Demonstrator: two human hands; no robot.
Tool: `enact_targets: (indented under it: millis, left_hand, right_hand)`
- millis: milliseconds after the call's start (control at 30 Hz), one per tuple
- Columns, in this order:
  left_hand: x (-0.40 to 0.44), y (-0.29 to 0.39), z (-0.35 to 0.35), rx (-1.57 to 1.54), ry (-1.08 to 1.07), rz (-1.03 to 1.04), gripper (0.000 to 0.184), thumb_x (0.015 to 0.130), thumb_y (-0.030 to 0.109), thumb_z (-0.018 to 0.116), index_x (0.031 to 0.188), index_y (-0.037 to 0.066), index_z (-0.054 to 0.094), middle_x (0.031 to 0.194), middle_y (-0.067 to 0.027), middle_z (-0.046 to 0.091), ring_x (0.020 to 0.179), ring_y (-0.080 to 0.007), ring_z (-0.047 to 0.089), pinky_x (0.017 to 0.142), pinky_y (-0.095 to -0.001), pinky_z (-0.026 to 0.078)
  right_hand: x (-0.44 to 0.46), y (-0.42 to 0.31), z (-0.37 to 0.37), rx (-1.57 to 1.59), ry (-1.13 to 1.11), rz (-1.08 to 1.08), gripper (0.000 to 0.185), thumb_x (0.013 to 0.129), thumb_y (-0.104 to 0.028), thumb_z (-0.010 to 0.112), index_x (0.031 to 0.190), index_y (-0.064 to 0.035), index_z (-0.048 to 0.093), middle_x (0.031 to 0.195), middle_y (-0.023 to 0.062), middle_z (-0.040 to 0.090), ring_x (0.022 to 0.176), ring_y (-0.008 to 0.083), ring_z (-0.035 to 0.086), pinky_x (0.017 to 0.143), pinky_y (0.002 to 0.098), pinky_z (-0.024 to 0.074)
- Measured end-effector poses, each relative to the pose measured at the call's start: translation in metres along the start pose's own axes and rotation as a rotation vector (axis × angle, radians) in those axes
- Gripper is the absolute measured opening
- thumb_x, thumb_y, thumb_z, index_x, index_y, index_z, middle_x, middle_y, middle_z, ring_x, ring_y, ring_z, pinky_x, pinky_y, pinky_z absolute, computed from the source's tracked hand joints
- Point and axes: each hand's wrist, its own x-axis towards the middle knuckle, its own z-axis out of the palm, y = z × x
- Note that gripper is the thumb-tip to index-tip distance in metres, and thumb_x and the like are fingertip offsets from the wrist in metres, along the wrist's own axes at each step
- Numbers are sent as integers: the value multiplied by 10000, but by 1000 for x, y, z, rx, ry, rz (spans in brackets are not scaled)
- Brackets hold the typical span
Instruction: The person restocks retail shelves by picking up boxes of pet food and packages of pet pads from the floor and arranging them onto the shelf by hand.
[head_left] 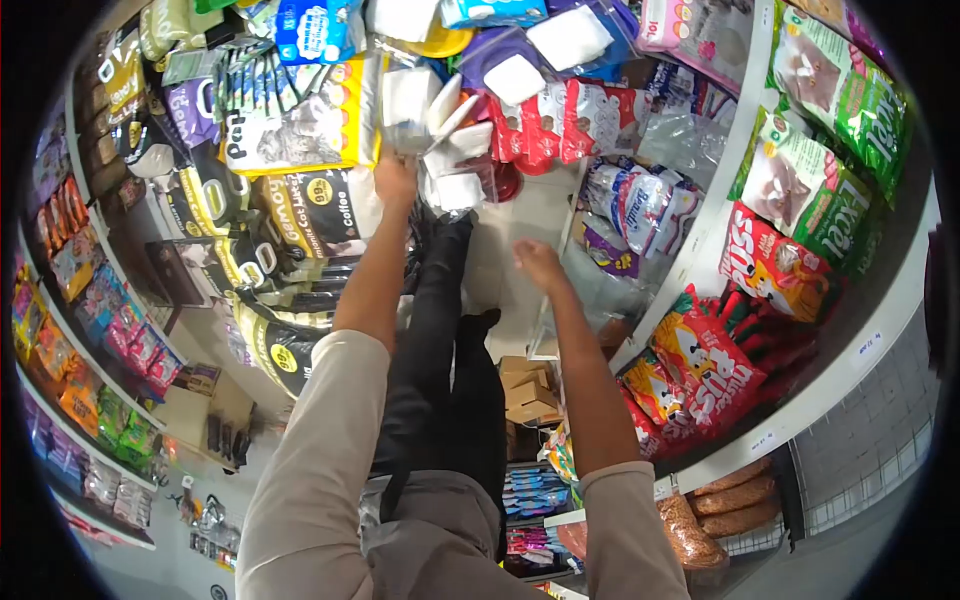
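My left hand (394, 182) is closed at the lower right corner of a yellow pack with a cat picture (300, 130). It also borders clear plastic bags of white pads, and its fingertips are partly hidden, so I cannot make out what it grips. Just to its right lies a clear bag with a white pad (459, 190). My right hand (540, 264) hangs over the floor with its fingers curled in, and nothing shows in it. Red-and-white packs (605, 118) lie beyond it.
Large black-and-gold cat litter bags (315, 205) are stacked at the left. Green bags (800, 185) and red snack bags (705, 345) fill the right shelf (690, 255). Blue-and-white packs (640, 208) sit low near my right hand. Cardboard boxes (530, 390) stand behind my legs.
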Motion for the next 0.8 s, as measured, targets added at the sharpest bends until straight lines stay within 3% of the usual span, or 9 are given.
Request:
enact_targets:
  millis: [67, 200, 300, 367, 433, 500, 567, 633, 800]
  left_hand:
    - [-28, 0, 17, -130, 1, -150, 262, 796, 241, 720, 916, 23, 638, 771, -180, 646, 765, -382, 646, 698, -426, 508]
    - [-53, 29, 24, -266, 267, 10, 218, 798, 213, 735, 770, 27, 624, 581, -105, 576, 570, -293, 605, 578, -378, 480]
    - [-67, 59, -9, -634, 90, -62, 215, 836, 193, 721, 746, 49, 589, 576, -14, 526, 522, -130, 513, 507, -298, 410]
    - [-84, 82, -44, -734, -10, -58, 212, 845, 186, 716, 743, 56, 583, 582, 7, 509, 530, -100, 485, 504, -278, 391]
    - [-105, 111, -82, -927, -211, -85, 211, 863, 171, 706, 736, 71, 570, 594, 51, 476, 545, -40, 428, 499, -239, 354]
    - [-135, 137, -116, -956, -276, -79, 200, 875, 177, 692, 762, 73, 564, 621, 45, 485, 550, -52, 430, 519, -235, 364]
    - [-164, 158, -148, -983, -335, -56, 190, 887, 183, 678, 787, 75, 558, 649, 38, 493, 555, -65, 432, 539, -231, 373]
    - [-199, 179, -176, -1239, -603, -97, 198, 880, 173, 677, 772, 72, 545, 675, 19, 525, 589, -68, 472, 580, -230, 400]
    - [-316, 249, -280, -1139, -855, 365, 179, 867, 190, 679, 881, 32, 596, 759, -30, 600, 677, -98, 549, 650, -242, 434]
  right_hand:
    - [27, 22, -24, -119, 167, -217, 386, 941, -337, 508, 1038, 4, 660, 870, 67, 670, 812, 170, 649, 657, 291, 487]
    - [23, -35, -73, 196, 249, -192, 376, 944, -343, 493, 1066, -19, 641, 964, 100, 695, 845, 178, 667, 648, 300, 484]
    - [7, -63, -86, 297, 300, -219, 397, 936, -339, 517, 1122, -6, 625, 978, 119, 699, 873, 205, 676, 713, 317, 504]
    - [-13, -74, -87, 301, 344, -235, 404, 918, -329, 560, 1108, 21, 627, 915, 141, 699, 894, 249, 684, 808, 346, 525]
    - [-37, -75, -73, -33, 442, -328, 427, 871, -324, 632, 1178, -27, 629, 1087, 190, 664, 1027, 301, 642, 904, 383, 490]
    - [-90, -83, -42, -6, 531, -788, 500, 811, -314, 712, 1248, -92, 613, 1264, 227, 568, 1164, 338, 559, 994, 406, 427]
    - [-150, -91, -9, -297, 704, -789, 536, 793, -295, 739, 1273, -101, 597, 1338, 223, 504, 1222, 346, 506, 1028, 399, 396]
    - [-198, -86, 11, -291, 795, -994, 457, 835, -228, 701, 1241, -44, 600, 1297, 207, 545, 1184, 361, 529, 1004, 411, 413]
    - [-357, -59, 50, 346, 969, -983, 257, 952, -126, 540, 1139, 28, 626, 1124, 191, 652, 1027, 282, 635, 884, 353, 475]
